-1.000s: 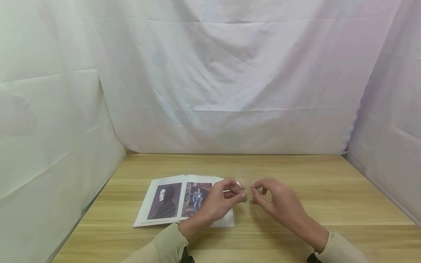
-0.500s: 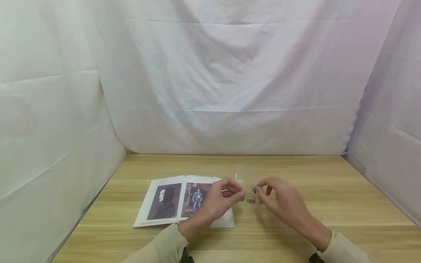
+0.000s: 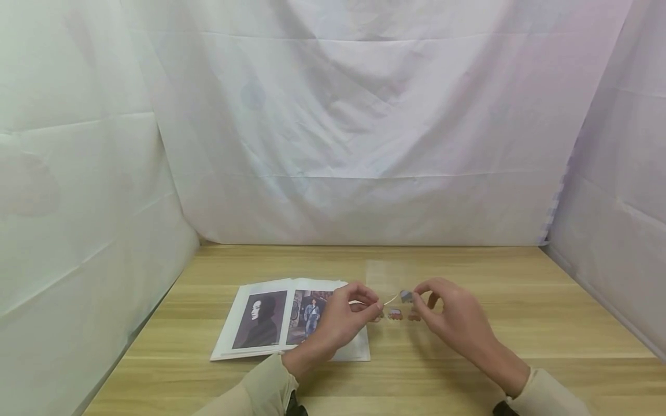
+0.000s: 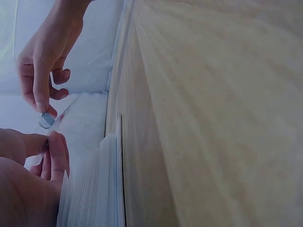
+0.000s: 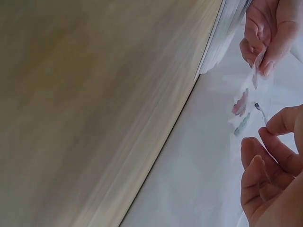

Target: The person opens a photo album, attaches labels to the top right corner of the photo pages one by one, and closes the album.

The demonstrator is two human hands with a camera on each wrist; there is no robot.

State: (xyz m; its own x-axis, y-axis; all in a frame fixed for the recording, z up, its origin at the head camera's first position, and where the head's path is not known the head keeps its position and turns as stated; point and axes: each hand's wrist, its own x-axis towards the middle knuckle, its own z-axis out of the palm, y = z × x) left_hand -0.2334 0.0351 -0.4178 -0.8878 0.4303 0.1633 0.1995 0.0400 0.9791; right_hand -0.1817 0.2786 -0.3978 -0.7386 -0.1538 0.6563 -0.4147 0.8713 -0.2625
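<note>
Lying between the two hands, a small blue-grey sticker (image 3: 406,296) sits at the fingertips of the right hand (image 3: 451,312), well nearer to it than to the left. The right thumb and forefinger pinch its right edge, and the right wrist view shows it almost edge-on, so its long axis is hard to tell. Whether its free edge touches the clear sheet (image 3: 381,276) just beside it cannot be told. The left hand (image 3: 347,319) has its thumb and fingertips closed on the left side of that sheet, which spans the gap towards the right hand. A red sticker (image 3: 395,314) shows on the sheet just below the blue-grey one, with a brownish-red patch (image 3: 414,316) close under the right fingers.

To the left, a photo album (image 3: 225,341) lies open on the worktop (image 3: 525,323). Its left page holds a dark portrait (image 3: 267,323), its right page a street photo (image 3: 312,315), partly hidden by the left hand and wrist. White cloth (image 3: 364,127) hangs behind.
</note>
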